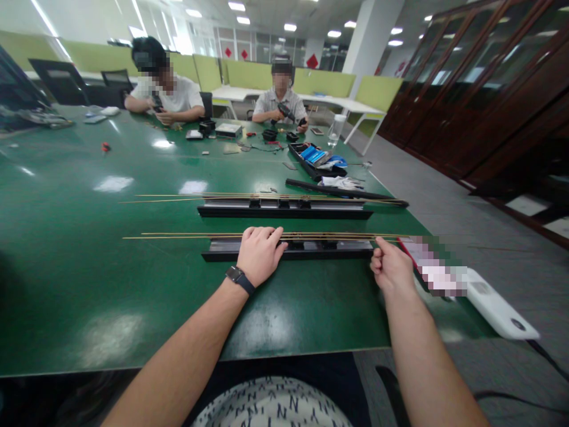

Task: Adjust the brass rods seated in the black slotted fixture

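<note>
Near rods (186, 237) were laid along near rail (329, 255) on tabletop (111, 284); covered by left hand (260, 252), grip unclear; pinched by right hand (393, 264). Judged light, springy; best held at 2 points.

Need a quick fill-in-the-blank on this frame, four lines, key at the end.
1. The hand wearing the dark watch is the person's ____ one.
2. That hand lies over the ____ of the two black rails topped with thin rods.
3. ____ co-workers sit across the table.
4. The table top's colour is ____.

Missing words: left; nearer; Two; green.
</note>
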`<state>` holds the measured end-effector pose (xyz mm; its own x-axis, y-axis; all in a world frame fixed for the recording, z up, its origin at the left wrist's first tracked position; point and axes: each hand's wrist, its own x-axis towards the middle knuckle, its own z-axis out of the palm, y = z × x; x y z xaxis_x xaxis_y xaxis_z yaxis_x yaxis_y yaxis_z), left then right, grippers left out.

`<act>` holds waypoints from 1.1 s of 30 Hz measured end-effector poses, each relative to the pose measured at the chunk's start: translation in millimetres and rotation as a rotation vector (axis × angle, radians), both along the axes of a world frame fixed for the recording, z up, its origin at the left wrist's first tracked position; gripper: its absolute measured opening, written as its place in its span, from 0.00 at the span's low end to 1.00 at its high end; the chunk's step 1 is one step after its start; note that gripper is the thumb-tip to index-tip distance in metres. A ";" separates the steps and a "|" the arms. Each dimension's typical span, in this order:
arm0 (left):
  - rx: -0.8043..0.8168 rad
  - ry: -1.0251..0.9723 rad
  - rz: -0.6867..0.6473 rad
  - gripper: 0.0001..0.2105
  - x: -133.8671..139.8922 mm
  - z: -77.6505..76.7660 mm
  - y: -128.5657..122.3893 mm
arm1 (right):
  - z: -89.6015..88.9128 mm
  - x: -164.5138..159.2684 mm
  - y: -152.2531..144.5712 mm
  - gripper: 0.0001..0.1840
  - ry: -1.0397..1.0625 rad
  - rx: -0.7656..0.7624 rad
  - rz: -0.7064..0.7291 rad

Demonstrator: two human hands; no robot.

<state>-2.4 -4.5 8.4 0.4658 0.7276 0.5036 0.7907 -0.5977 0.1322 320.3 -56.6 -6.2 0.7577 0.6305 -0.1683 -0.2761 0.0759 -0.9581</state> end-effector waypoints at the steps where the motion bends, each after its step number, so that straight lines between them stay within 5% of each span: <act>1: 0.001 0.001 0.001 0.16 0.1 0.0 0.0 | -0.3 0.4 0.1 0.14 -0.003 -0.002 -0.002; 33: -0.015 0.001 0.002 0.16 0.1 1.3 -0.6 | 1.8 1.9 -1.3 0.17 -0.014 -0.003 -0.020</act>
